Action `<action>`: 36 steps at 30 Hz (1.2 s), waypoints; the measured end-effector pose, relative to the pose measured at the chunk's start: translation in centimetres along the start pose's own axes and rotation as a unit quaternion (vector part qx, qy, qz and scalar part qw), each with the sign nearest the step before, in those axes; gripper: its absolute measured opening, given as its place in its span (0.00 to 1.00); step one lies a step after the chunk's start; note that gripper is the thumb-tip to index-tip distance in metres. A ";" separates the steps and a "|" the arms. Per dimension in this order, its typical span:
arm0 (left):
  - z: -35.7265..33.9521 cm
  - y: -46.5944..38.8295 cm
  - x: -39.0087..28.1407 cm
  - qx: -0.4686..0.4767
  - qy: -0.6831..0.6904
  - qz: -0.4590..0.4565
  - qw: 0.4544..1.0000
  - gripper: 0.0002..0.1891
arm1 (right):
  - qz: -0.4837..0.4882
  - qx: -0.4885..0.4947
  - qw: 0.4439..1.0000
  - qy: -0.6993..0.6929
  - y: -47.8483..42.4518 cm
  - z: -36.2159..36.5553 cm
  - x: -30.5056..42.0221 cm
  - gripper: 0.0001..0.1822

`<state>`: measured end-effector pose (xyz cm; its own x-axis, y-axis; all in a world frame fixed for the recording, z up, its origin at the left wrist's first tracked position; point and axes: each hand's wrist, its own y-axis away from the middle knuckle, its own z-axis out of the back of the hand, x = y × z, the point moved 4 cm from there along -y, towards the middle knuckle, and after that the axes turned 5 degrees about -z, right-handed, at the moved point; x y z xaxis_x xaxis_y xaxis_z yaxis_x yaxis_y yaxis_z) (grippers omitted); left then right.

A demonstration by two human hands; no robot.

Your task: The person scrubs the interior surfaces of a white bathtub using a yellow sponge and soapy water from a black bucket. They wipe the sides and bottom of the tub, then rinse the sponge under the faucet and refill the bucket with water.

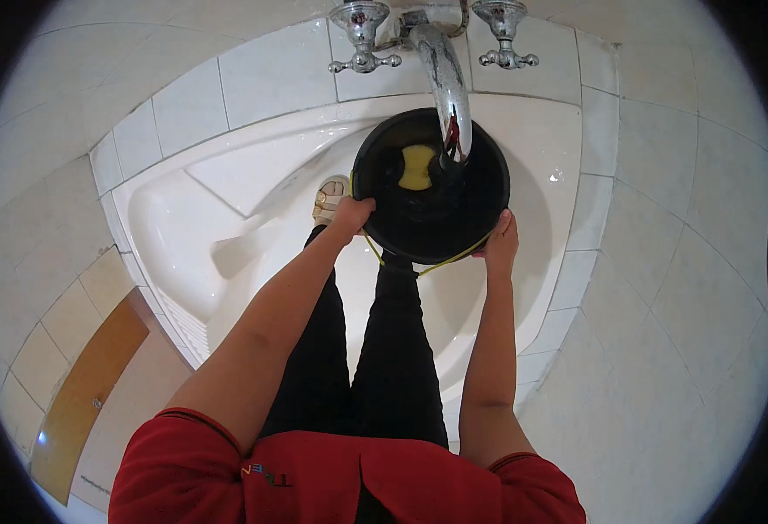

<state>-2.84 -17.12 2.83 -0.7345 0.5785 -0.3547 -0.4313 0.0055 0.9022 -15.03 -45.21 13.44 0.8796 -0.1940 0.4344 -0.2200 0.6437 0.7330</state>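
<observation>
Both of my hands grip the rim of a black bucket (390,226) under a chrome spout (435,62). My left hand (354,216) has its thumb over the rim on the left side. On the lower right, my right hand (503,245) holds the rim, its fingers partly hidden behind the wall. Inside the bucket, a yellow sponge (417,167) lies left of the spout's end. Dark, rippled liquid seems to surround it; its depth is hard to tell. A thin yellow handle (453,257) hangs down along the near side.
I stand in a white bathtub (168,216), a sandal (326,200) showing on one foot. Two chrome cross-handle taps, left (363,60) and right (507,57), flank the spout. A tiled ledge (272,72) borders the tub. A wooden strip (89,393) runs at lower left.
</observation>
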 end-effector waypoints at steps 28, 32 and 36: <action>0.1 0.3 -0.7 0.021 -0.038 0.011 0.999 0.21 | 0.017 0.003 1.000 -0.008 -0.5 -0.1 -0.6 0.33; 0.3 0.2 -0.4 0.024 -0.025 -0.001 0.999 0.21 | 0.004 0.011 1.000 -0.009 -0.4 -0.2 -0.4 0.33; 0.3 0.4 -0.9 0.013 -0.066 0.003 0.998 0.22 | 0.006 -0.002 1.000 -0.005 -0.5 -0.2 -0.6 0.32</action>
<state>-2.13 -17.39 3.58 -0.6611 0.6805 -0.3160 -0.4123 0.0224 0.9108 -15.39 -45.25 12.69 0.8729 -0.1938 0.4478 -0.2285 0.6486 0.7260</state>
